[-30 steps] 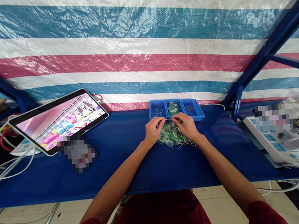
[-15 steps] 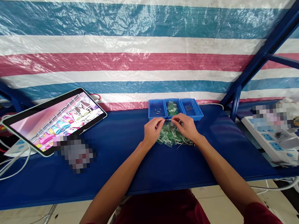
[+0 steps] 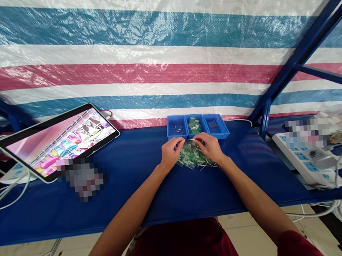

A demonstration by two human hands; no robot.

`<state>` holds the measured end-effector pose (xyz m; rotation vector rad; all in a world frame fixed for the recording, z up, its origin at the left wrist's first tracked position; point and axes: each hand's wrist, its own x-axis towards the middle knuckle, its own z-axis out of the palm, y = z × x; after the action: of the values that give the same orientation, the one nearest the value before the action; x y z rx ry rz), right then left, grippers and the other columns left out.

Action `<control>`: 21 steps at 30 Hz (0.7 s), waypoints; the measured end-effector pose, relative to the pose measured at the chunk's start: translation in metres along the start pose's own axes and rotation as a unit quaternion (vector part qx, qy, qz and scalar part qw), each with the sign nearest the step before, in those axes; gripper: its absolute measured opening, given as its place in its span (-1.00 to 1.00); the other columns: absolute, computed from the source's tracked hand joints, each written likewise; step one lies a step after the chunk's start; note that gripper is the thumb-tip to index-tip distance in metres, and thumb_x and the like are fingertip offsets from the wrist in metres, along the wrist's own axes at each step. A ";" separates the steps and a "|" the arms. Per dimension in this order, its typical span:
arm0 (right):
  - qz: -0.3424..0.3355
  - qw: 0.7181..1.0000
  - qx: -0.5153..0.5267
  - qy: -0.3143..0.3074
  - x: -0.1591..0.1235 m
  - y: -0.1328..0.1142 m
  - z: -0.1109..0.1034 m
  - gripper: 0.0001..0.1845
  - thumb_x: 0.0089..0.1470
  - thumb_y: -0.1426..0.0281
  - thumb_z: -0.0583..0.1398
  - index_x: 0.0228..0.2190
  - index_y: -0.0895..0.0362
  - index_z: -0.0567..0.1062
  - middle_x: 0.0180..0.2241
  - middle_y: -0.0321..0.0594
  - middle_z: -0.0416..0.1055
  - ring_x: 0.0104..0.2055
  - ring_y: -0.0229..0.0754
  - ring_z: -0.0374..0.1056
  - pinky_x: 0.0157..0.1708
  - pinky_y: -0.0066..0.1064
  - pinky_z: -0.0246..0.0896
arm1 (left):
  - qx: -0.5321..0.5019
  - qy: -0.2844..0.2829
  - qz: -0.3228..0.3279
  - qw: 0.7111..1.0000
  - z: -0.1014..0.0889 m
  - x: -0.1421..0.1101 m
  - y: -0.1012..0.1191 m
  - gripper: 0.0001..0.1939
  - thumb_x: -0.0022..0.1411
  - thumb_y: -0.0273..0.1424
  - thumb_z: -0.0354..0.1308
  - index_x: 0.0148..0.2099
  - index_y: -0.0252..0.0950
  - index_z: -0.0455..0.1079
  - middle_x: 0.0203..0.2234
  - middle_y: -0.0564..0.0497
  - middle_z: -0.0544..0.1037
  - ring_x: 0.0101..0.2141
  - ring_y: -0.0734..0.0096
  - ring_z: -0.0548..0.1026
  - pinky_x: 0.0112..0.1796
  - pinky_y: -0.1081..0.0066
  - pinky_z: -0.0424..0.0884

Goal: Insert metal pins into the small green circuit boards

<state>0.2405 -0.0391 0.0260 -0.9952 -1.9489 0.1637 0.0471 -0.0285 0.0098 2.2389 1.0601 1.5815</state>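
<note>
I see the thumb and forefinger of the left hand (image 3: 169, 153) pinched together with hardly any gap, gripping one end of a thin, pale rod (image 3: 189, 139). The right hand (image 3: 210, 146) pinches the other end just as tightly, its remaining fingers loosely curled. The rod is just in front of the middle bin (image 3: 191, 136), its long axis running left to right, nearly level along the bin's near side; I cannot tell which end is the tip.

Nearer me than the middle bin, partly under the hands, I have a pile (image 3: 191, 158) of green and clear packets with slim metal pieces sticking out on its right. Green packets (image 3: 194, 125) fill the middle bin itself. Touching it on the left, the left bin (image 3: 173, 133) holds a few metal pins (image 3: 178, 128); on its other side, the right bin (image 3: 220, 135) holds something small and greyish that I cannot make out.

Well left of the middle bin a tablet (image 3: 67, 142) shows a colourful drawing, and well to its right is a white power strip (image 3: 305, 162) with blue sockets. Any print on the packets is too small for me to read
</note>
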 end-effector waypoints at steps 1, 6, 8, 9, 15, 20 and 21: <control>0.001 1.000 -0.001 0.003 0.000 0.000 0.000 -0.74 0.28 0.26 0.05 -0.33 0.10 0.46 -0.42 -0.18 0.43 -0.42 -0.20 0.33 -0.39 -0.39 0.26 | 0.004 -0.001 0.001 1.000 0.000 0.000 0.001 -0.74 0.37 -0.29 0.04 -0.24 -0.31 0.48 -0.45 -0.01 0.55 -0.52 0.51 0.42 -0.42 0.48 0.35; -0.002 1.000 0.001 0.007 0.000 0.002 -0.001 -0.71 0.29 0.24 0.02 -0.32 0.10 0.47 -0.40 -0.16 0.45 -0.38 -0.17 0.36 -0.35 -0.36 0.27 | 0.007 0.016 0.021 1.000 0.000 0.001 0.005 -0.72 0.37 -0.27 0.03 -0.23 -0.30 0.50 -0.45 -0.02 0.56 -0.53 0.50 0.41 -0.43 0.46 0.36; -0.003 1.000 -0.001 0.007 0.000 0.002 -0.001 -0.70 0.30 0.24 0.00 -0.32 0.09 0.46 -0.40 -0.16 0.44 -0.37 -0.17 0.36 -0.34 -0.36 0.27 | -0.002 0.029 0.030 0.999 0.000 0.001 0.007 -0.75 0.37 -0.29 0.04 -0.21 -0.30 0.50 -0.41 -0.04 0.57 -0.50 0.49 0.44 -0.43 0.47 0.38; -0.005 1.000 -0.004 0.006 0.000 0.002 -0.001 -0.69 0.30 0.24 0.00 -0.32 0.09 0.46 -0.40 -0.16 0.44 -0.37 -0.17 0.36 -0.33 -0.36 0.27 | -0.006 0.035 0.034 0.999 0.000 0.001 0.007 -0.76 0.36 -0.30 0.05 -0.20 -0.30 0.50 -0.39 -0.05 0.58 -0.47 0.48 0.46 -0.44 0.47 0.38; -0.010 1.000 -0.011 0.000 0.000 0.000 0.000 -0.68 0.32 0.25 -0.02 -0.34 0.10 0.45 -0.42 -0.17 0.43 -0.39 -0.18 0.36 -0.35 -0.38 0.25 | -0.012 0.037 0.038 0.999 0.000 0.000 0.006 -0.80 0.35 -0.33 0.07 -0.21 -0.31 0.48 -0.35 -0.07 0.57 -0.45 0.49 0.46 -0.44 0.49 0.37; 0.003 1.000 -0.012 -0.002 -0.001 -0.002 0.000 -0.66 0.31 0.22 -0.02 -0.31 0.10 0.47 -0.42 -0.17 0.44 -0.39 -0.18 0.36 -0.35 -0.37 0.26 | -0.001 0.007 0.019 1.000 0.000 0.000 0.004 -0.73 0.39 -0.30 -0.01 -0.22 -0.32 0.46 -0.37 -0.07 0.55 -0.42 0.46 0.46 -0.40 0.48 0.37; 0.005 1.000 -0.009 -0.001 -0.001 -0.002 0.000 -0.67 0.30 0.22 -0.01 -0.28 0.10 0.48 -0.41 -0.16 0.44 -0.39 -0.18 0.36 -0.35 -0.37 0.27 | 0.000 0.002 0.017 1.000 0.000 0.000 0.004 -0.73 0.40 -0.30 -0.01 -0.22 -0.32 0.45 -0.37 -0.07 0.55 -0.41 0.46 0.46 -0.40 0.48 0.37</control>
<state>0.2398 -0.0409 0.0261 -1.0178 -1.9503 0.1530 0.0491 -0.0319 0.0119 2.2671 1.0286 1.6007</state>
